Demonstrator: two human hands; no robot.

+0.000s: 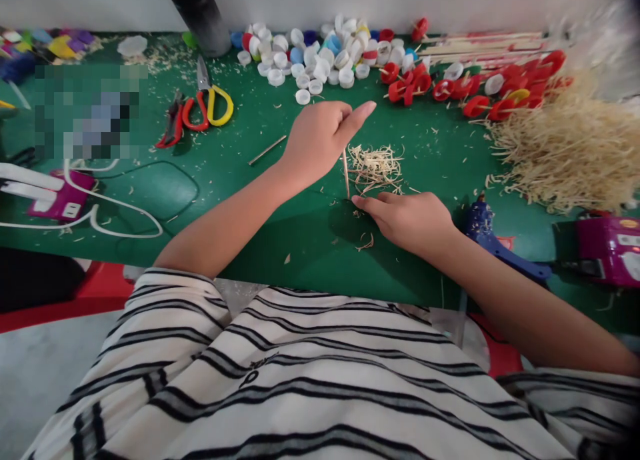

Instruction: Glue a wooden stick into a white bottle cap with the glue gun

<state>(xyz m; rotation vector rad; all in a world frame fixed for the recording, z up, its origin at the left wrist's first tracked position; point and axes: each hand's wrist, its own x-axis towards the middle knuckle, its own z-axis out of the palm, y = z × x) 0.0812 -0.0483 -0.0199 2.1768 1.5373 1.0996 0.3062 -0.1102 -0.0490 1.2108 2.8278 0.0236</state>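
My left hand [320, 137] holds a thin bamboo stick [345, 175] upright, its lower tip resting on the green table [280, 200]; the fingers are closed round the stick with the index finger stretched out. My right hand [407, 220] lies beside the stick's lower tip, fingers curled together and pressed to the table; what they hold, if anything, is hidden. A small pile of pale wood shavings [375, 167] lies just behind the stick.
Scissors with red and yellow handles [213, 100] and red pliers [173, 123] lie at the left. White and coloured bottle caps [315, 57] are heaped at the back, red caps on sticks [475, 87] beside them. A large shaving heap [565, 153], blue glue gun [493, 237], and loose stick [267, 150].
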